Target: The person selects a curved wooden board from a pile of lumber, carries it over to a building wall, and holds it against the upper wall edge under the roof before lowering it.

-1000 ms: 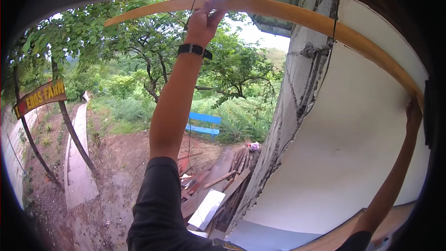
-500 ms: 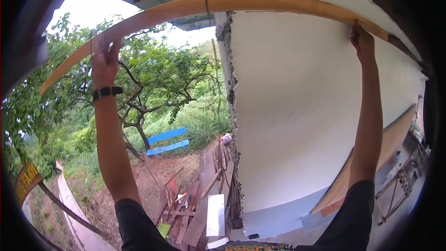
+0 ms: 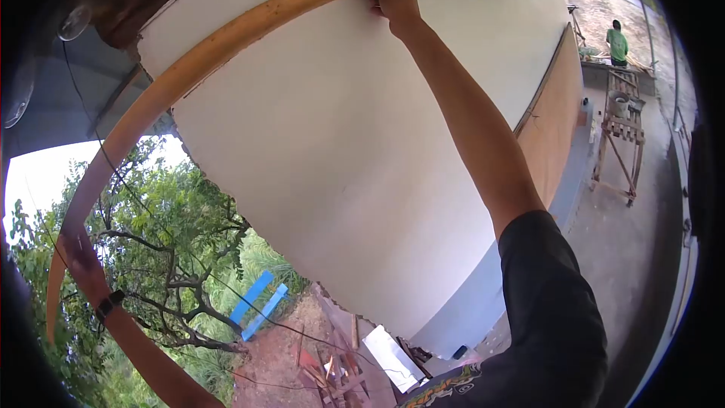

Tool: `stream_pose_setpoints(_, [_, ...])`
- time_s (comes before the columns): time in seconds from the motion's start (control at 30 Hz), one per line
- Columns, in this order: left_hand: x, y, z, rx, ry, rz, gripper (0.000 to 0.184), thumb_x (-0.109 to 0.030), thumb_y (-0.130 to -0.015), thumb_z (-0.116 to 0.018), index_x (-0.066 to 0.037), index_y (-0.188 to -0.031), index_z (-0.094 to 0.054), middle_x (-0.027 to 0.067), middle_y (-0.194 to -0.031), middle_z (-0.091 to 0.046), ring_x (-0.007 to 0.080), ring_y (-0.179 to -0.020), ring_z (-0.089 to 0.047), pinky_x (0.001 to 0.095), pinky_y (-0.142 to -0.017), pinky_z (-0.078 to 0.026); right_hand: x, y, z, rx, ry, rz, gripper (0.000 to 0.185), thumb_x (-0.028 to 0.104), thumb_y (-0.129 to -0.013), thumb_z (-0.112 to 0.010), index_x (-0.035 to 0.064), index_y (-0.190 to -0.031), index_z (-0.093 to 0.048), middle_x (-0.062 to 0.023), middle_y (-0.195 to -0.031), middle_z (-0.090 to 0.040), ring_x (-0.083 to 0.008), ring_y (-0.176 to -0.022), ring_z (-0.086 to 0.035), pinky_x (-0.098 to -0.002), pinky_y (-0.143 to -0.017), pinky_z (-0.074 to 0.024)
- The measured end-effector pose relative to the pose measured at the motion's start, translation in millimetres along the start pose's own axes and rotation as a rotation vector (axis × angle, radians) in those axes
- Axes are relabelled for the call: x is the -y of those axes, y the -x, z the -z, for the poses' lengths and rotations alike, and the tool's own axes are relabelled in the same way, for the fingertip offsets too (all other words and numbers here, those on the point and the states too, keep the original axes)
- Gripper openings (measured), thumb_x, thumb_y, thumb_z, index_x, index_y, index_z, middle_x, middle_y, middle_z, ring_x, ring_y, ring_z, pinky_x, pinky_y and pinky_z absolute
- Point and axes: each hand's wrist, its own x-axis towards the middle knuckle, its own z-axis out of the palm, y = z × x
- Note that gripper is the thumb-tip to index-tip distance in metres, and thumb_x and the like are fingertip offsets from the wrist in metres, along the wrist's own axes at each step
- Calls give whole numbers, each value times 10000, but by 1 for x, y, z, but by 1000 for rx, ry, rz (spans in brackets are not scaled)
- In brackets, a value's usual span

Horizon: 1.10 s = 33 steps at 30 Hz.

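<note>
A long wooden plank (image 3: 226,41), bowed in this wide-angle view, runs along the upper part of the white wall and out past its broken edge on the left. My right hand (image 3: 396,4) is closed at the plank's lower edge, close to the wall, with the fingertips partly hidden. Toward the outer end, my left hand (image 3: 81,257) holds the plank from below, with a dark watch (image 3: 110,304) on that wrist. Both arms are stretched upward.
A thin dark wire (image 3: 143,208) hangs across the left side. Scrap wood (image 3: 340,378) lies below near a blue bench (image 3: 260,306). On the right stand a brown panel (image 3: 551,98), a wooden trestle (image 3: 623,132) with a bucket, and a person in green (image 3: 617,44) farther off.
My view has turned right and tilted, so the trestle and the person in green now show. Both hands remain on the plank, which now slants down to the left in view.
</note>
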Motion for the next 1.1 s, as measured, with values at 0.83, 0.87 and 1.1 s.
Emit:
stream_pose_setpoints(0.83, [-34, 6, -25, -253, 418, 188, 349, -144, -1017, -488, 68, -1294, -501, 190, -1334, -528, 236, -1240, -518, 400, -1156, -379, -15, -19, -20, -140, 56, 176, 422, 347, -972, -506, -15, -799, -637, -82, -719, -652, -157, -627, -601, -311, -620, -478])
stream_pose_setpoints(0.87, [-38, 8, -30, -277, 400, 192, 346, -133, -1021, -477, 77, -1296, -496, 202, -1347, -515, 245, -1247, -511, 411, -1156, -381, -10, -13, -20, -140, 56, 175, 422, 347, -972, -506, -15, -799, -637, -82, -719, -652, -157, -627, -601, -311, -620, -478])
stream_pose_setpoints(1.1, [-17, -13, 19, -187, 434, 124, 364, -137, -1025, -467, 70, -1325, -477, 205, -1360, -501, 247, -1260, -498, 410, -1166, -369, -23, -14, -19, -174, 201, 243, 469, 393, -968, -454, 6, -779, -641, -86, -685, -651, -176, -629, -604, -343, -650, -484])
